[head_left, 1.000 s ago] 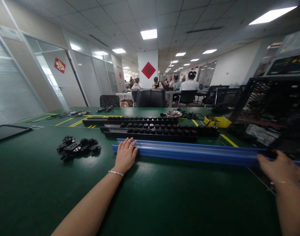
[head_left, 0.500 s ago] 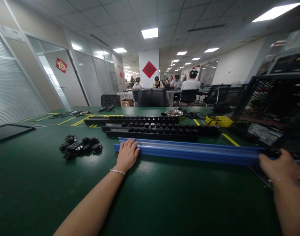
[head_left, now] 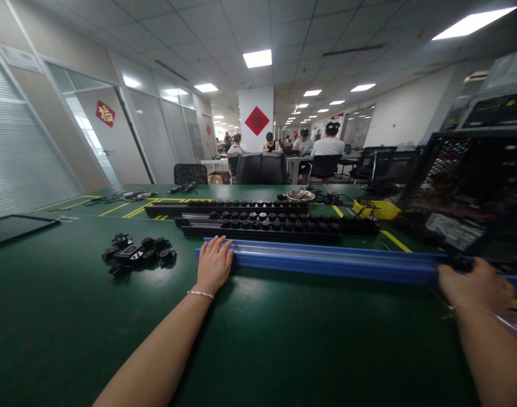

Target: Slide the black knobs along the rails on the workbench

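A long blue channel-shaped rail [head_left: 326,263] lies across the green table in front of me. At its left end is my left hand [head_left: 214,260], palm against the near side and fingers laid over the top; its thumb is hidden. Far to the right, my right hand [head_left: 476,285] is bent round the rail, thumb on the near side. Something dark shows just behind that thumb, too blurred to name. A pile of black socket modules [head_left: 139,254] sits left of my left hand.
Behind the blue rail lie black rails [head_left: 262,234] with rows of black sockets. Farther back are a metal bowl [head_left: 300,195], cables and a yellow tray [head_left: 377,209]. An open computer case [head_left: 465,192] stands at the right. A flat black frame [head_left: 18,229] lies at the left.
My left hand has slid slightly left along the rail's end. The right hand has shifted a little left too. The rail looks almost unmoved.
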{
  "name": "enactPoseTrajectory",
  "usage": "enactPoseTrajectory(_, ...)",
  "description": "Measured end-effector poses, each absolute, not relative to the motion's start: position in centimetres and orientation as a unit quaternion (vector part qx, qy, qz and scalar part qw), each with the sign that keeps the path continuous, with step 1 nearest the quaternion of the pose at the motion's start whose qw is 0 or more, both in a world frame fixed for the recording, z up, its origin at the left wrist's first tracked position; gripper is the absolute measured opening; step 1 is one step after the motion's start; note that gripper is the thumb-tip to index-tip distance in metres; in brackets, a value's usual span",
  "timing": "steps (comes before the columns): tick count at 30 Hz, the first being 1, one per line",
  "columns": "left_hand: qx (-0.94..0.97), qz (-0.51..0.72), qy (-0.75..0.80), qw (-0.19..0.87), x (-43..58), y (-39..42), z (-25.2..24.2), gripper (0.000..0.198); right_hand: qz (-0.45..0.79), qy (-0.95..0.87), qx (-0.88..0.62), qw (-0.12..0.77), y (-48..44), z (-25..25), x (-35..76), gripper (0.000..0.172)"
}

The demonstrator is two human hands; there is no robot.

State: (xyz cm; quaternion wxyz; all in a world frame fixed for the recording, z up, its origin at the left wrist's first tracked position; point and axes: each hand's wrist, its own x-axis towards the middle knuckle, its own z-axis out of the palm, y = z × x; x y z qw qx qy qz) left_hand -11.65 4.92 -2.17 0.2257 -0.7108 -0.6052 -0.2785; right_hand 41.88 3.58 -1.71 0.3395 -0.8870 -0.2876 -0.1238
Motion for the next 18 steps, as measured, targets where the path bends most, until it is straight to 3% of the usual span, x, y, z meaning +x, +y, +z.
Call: enactPoseTrajectory(18, -0.716, -0.246, -0.625, 0.188, -11.6, 5.1, -2.4, 0.042, -0.123, -0.312, -0.879, 0.339, 3.7, -1.5, 40.5, 0.061)
